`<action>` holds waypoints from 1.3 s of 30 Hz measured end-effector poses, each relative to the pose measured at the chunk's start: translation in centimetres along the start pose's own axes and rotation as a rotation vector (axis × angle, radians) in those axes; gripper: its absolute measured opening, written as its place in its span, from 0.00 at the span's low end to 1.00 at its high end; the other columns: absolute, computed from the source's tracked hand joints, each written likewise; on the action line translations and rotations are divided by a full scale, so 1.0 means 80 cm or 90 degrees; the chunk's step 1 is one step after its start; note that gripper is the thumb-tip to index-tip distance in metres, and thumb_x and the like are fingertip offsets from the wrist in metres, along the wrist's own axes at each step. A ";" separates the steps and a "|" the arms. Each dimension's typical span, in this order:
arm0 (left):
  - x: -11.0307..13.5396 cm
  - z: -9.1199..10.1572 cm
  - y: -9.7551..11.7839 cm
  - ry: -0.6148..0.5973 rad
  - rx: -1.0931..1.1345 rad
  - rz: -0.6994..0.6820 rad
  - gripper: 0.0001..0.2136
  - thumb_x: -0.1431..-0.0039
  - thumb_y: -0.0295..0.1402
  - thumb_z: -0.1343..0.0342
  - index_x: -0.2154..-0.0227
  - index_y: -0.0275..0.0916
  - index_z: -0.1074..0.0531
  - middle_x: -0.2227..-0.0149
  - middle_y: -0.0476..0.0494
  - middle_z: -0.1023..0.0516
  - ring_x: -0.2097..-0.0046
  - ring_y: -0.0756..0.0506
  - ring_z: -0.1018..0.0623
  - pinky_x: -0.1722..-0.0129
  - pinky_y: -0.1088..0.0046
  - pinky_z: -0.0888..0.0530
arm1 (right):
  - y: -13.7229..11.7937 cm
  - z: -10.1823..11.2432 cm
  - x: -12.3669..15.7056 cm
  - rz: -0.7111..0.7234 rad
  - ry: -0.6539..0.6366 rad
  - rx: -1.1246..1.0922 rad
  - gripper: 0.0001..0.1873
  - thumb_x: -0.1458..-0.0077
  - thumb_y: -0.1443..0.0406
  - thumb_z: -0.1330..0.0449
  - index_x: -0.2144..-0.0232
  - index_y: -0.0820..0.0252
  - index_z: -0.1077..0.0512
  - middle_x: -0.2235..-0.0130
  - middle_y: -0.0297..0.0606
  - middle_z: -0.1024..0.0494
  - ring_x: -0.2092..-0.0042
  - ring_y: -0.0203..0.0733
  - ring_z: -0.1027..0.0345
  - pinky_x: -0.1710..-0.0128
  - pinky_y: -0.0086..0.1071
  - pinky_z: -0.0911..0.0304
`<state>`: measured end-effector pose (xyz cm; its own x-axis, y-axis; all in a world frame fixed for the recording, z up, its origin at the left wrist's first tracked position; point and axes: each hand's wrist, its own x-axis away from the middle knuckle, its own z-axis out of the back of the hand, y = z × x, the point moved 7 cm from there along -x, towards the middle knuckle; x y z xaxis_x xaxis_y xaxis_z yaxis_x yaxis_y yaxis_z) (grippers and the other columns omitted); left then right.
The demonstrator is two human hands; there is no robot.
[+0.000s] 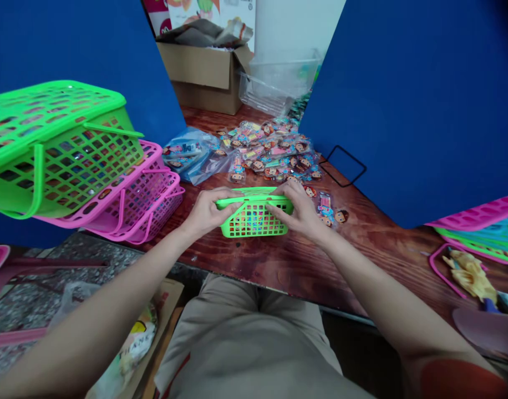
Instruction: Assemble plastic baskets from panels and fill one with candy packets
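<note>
Small green basket (254, 219) sits on the wooden table (362, 244) near its front edge, straight ahead of the person. Left hand (206, 211) is clasped around the basket's left end, fingers curled over the top. Right hand (303, 213) is clasped the same way around the right end. Both grips are closed on the basket. Coloured packets show inside through the mesh wall. A pile of cartoon-face packets (270, 152) lies just behind the basket, with a few loose ones beside the right hand. At left, 1 large green basket (58, 149) rests tilted on stacked pink baskets (146, 199). A cardboard box (204, 69) stands at the table's far end.
</note>
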<state>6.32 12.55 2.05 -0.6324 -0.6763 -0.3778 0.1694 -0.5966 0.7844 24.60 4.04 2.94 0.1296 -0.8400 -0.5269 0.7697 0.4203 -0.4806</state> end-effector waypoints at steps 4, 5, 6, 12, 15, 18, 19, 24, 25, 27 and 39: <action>-0.004 0.004 -0.001 -0.021 -0.025 -0.002 0.15 0.41 0.42 0.43 0.58 0.36 0.23 0.58 0.39 0.20 0.55 0.43 0.22 0.53 0.68 0.27 | 0.008 -0.008 -0.001 -0.010 0.015 0.031 0.14 0.40 0.54 0.44 0.59 0.57 0.32 0.60 0.42 0.29 0.57 0.48 0.37 0.56 0.42 0.40; -0.005 0.003 0.001 -0.044 -0.033 -0.014 0.16 0.41 0.42 0.44 0.57 0.36 0.24 0.57 0.39 0.21 0.55 0.43 0.22 0.53 0.68 0.27 | 0.008 -0.009 -0.001 -0.009 0.014 0.040 0.14 0.39 0.54 0.44 0.59 0.57 0.32 0.60 0.42 0.29 0.57 0.48 0.37 0.56 0.43 0.40; -0.005 0.003 0.003 -0.069 -0.044 -0.030 0.17 0.41 0.42 0.43 0.55 0.37 0.25 0.55 0.39 0.21 0.54 0.43 0.22 0.52 0.68 0.27 | 0.008 -0.010 -0.001 -0.007 0.013 0.050 0.14 0.39 0.54 0.45 0.58 0.57 0.32 0.59 0.43 0.29 0.57 0.49 0.37 0.56 0.43 0.40; -0.001 0.003 0.009 -0.048 -0.144 -0.094 0.23 0.46 0.44 0.38 0.49 0.40 0.26 0.56 0.40 0.21 0.57 0.45 0.22 0.55 0.70 0.27 | 0.001 -0.010 0.004 0.018 -0.002 0.083 0.16 0.37 0.55 0.46 0.54 0.59 0.33 0.55 0.47 0.28 0.52 0.50 0.37 0.53 0.44 0.39; -0.003 0.002 0.005 -0.015 -0.133 -0.090 0.20 0.46 0.44 0.38 0.53 0.39 0.23 0.58 0.40 0.20 0.58 0.44 0.21 0.57 0.71 0.26 | 0.008 -0.005 0.004 0.028 -0.001 0.054 0.20 0.40 0.53 0.44 0.51 0.59 0.35 0.53 0.48 0.29 0.50 0.51 0.36 0.51 0.45 0.38; -0.007 0.002 -0.001 0.002 -0.100 -0.082 0.18 0.47 0.43 0.37 0.55 0.40 0.22 0.58 0.41 0.19 0.58 0.44 0.20 0.56 0.70 0.26 | 0.018 0.000 0.003 0.033 0.004 -0.024 0.21 0.41 0.53 0.41 0.51 0.57 0.35 0.53 0.46 0.28 0.50 0.50 0.34 0.52 0.44 0.37; -0.009 0.002 -0.003 0.010 -0.088 -0.078 0.18 0.47 0.43 0.36 0.56 0.40 0.22 0.58 0.41 0.19 0.58 0.44 0.20 0.56 0.70 0.26 | 0.021 0.001 0.003 0.035 0.008 -0.048 0.19 0.41 0.53 0.41 0.52 0.57 0.34 0.53 0.46 0.28 0.51 0.50 0.33 0.52 0.43 0.36; -0.012 0.004 -0.012 0.055 -0.048 -0.049 0.17 0.50 0.43 0.35 0.60 0.39 0.21 0.60 0.42 0.19 0.60 0.44 0.20 0.58 0.69 0.24 | 0.030 0.002 0.003 0.029 0.069 -0.076 0.16 0.42 0.55 0.40 0.54 0.56 0.31 0.55 0.44 0.25 0.52 0.49 0.31 0.52 0.43 0.36; -0.012 0.004 -0.013 0.059 -0.047 -0.047 0.17 0.50 0.43 0.35 0.60 0.39 0.21 0.61 0.42 0.19 0.61 0.44 0.20 0.58 0.69 0.24 | 0.031 0.001 0.003 0.024 0.078 -0.073 0.17 0.42 0.55 0.40 0.54 0.56 0.31 0.55 0.44 0.25 0.53 0.48 0.31 0.53 0.42 0.36; -0.012 0.004 -0.013 0.071 -0.045 -0.052 0.16 0.50 0.43 0.34 0.61 0.39 0.21 0.62 0.42 0.19 0.62 0.45 0.20 0.60 0.70 0.25 | 0.032 0.000 0.004 0.007 0.091 -0.070 0.16 0.43 0.55 0.39 0.55 0.56 0.30 0.57 0.43 0.24 0.55 0.48 0.30 0.55 0.41 0.35; -0.014 0.006 -0.016 0.108 -0.020 -0.039 0.14 0.51 0.41 0.33 0.65 0.38 0.21 0.65 0.43 0.19 0.64 0.46 0.21 0.62 0.70 0.26 | 0.032 0.003 0.002 -0.072 0.178 -0.108 0.09 0.47 0.60 0.36 0.63 0.55 0.26 0.63 0.37 0.23 0.61 0.45 0.30 0.59 0.40 0.35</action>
<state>6.49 14.28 1.70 -0.5061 -0.7002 -0.5036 0.1604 -0.6501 0.7427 26.76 4.90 1.73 -0.1445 -0.7681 -0.6238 0.6513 0.4008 -0.6444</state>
